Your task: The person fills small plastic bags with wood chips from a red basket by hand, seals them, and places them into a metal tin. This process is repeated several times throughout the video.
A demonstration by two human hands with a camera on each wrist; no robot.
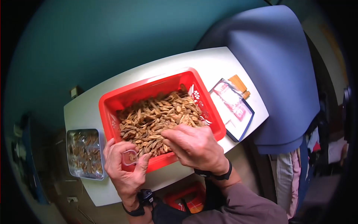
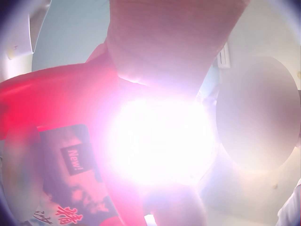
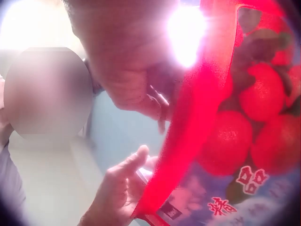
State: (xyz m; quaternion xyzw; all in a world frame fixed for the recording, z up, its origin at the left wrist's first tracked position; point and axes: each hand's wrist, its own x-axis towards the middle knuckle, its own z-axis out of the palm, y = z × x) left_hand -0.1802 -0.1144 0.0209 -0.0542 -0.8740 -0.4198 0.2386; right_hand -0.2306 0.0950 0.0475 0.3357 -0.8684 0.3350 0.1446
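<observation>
A red plastic basin [image 1: 145,83] holds a heap of brown dried slices [image 1: 149,115], some round and some long, like cut root. My right hand [image 1: 195,145] is over the near side of the heap, thumb and forefinger pinched together at a dried slice. At the near left corner of the basin, my left hand [image 1: 125,168] curls round a small clear cup [image 1: 130,157] with a pale rim. The right wrist view shows the left hand [image 3: 122,186] beside the basin's outer wall [image 3: 188,127]. Glare covers much of the left wrist view.
Left of the basin, a shallow clear-lined tray [image 1: 85,174] holds more brown pieces. A dark-edged flat case [image 1: 242,128] and an orange-brown object [image 1: 238,84] lie on the white table [image 1: 209,59] at right. Beyond the table's right edge stands a blue-grey chair back [image 1: 276,74].
</observation>
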